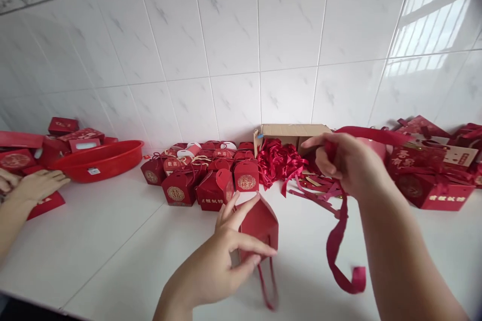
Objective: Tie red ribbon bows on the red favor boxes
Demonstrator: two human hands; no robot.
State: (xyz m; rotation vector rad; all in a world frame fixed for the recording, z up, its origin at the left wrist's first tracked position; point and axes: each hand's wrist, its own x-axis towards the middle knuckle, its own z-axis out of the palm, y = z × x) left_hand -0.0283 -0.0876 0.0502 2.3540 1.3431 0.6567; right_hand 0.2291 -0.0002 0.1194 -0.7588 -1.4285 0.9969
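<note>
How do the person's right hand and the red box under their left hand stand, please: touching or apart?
Apart. The head view shows bare white tabletop between the right hand and the red box.

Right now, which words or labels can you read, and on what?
"前程似锦": front box, right
"前程似锦": front box, middle cluster
"歡喜": boxes further back
Too blurred: label on red tub, gold emblems, other print.
None visible: box at left hand.
</note>
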